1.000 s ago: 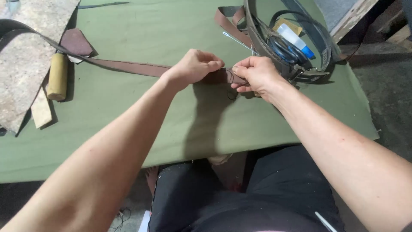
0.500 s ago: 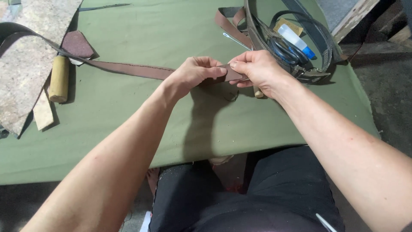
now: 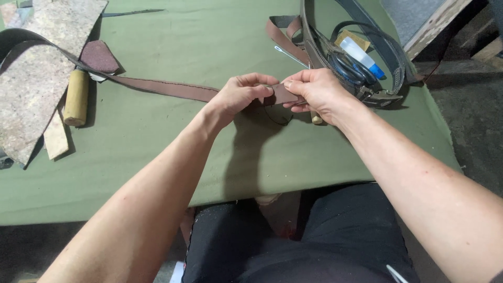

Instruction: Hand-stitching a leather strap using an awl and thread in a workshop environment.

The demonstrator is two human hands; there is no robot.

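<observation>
Both hands (image 3: 246,94) lifted brown strap (image 3: 157,85) end, perhaps higher.

A green cloth (image 3: 157,152) covered the worktable, its front edge hanging over. Below and to the right lay a dark, dusty concrete floor (image 3: 471,131). Wooden boards (image 3: 435,31) leaned at the upper right corner. Soft, even light fell from above, casting faint shadows.
</observation>
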